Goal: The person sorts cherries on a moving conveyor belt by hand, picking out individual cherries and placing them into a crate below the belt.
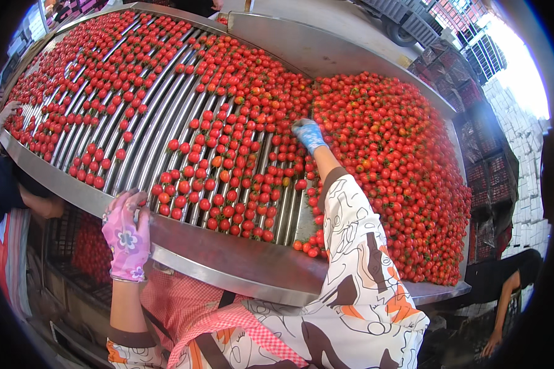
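Note:
My left hand (127,242), in a pink flowered glove, rests on the near metal rim (240,258) of a roller conveyor, its fingers curled over the edge. A red tomato shows partly between its thumb and fingers; whether it is gripped is unclear. My right hand (309,133), in a blue patterned glove, reaches across to where the rollers (166,108) meet a heap of small red tomatoes (397,152). Its fingers bend down among the tomatoes, and what they touch is hidden. Loose tomatoes (228,170) lie in rows on the rollers, a few more orange than the rest.
A tall metal side wall (314,41) bounds the far side. At the left end, another person's gloved hand (7,113) is over the conveyor. Stacked dark crates (484,170) stand to the right. Lower right, another person's arm (505,304) reaches down. Tomatoes (92,251) fill a crate below the rim.

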A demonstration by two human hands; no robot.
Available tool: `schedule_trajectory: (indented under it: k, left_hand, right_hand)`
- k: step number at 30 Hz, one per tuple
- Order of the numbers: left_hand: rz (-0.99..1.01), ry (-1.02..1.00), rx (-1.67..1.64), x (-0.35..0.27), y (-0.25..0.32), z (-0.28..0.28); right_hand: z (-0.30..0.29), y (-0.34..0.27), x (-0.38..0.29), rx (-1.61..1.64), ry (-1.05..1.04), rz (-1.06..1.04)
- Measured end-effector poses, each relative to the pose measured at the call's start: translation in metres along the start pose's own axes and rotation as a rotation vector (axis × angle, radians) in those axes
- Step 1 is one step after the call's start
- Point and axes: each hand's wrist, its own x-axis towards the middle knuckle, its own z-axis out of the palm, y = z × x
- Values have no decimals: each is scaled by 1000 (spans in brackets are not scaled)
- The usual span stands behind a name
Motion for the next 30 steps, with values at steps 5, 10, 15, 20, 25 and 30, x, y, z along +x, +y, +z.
schedule_trajectory:
  k: [5,10,15,20,25,30]
  left_hand:
    - [-21,-7,10,-2,6,3]
    - [-12,12,28,-6,9,8]
    - [-37,-5,3,-7,18,8]
    - [-26,-10,12,-10,21,13]
    - [-36,6,13,-14,27,16]
    - [-35,7,8,-17,30,17]
  right_hand:
    - [37,3,-11,-595,-266,-12]
    - [26,8,-12,-421,-416,98]
    - [7,-13,3,-321,-385,63]
    - [26,-8,10,-347,-156,-80]
    - [39,-21,19,-518,-229,85]
    - [41,-23,6,-359,-136,133]
